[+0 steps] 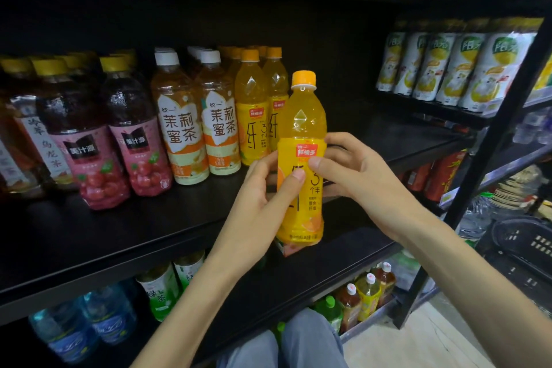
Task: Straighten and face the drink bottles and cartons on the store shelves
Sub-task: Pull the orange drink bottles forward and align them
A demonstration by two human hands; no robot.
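Knees in grey trousers (pixel 298 343) nearest, bottom centre. Both hands hold one orange juice bottle (pixel 302 140) upright, label toward camera, base just above the black shelf (pixel 119 236) front edge. Left hand (pixel 263 203) grip: thumb on label front, fingers wrapped behind. Right hand (pixel 355 170) grip: thumb on label, fingers curled round the bottle's right side. Farther back on the same shelf, left to right: dark tea bottles (pixel 27 128), red juice bottles (pixel 119 140), jasmine tea bottles (pixel 191 116), orange juice row (pixel 254 107). Right, neighbouring rack holds white-and-yellow cartons (pixel 448 69). Lower shelf: water bottles (pixel 89 317), green tea bottles (pixel 161 290).
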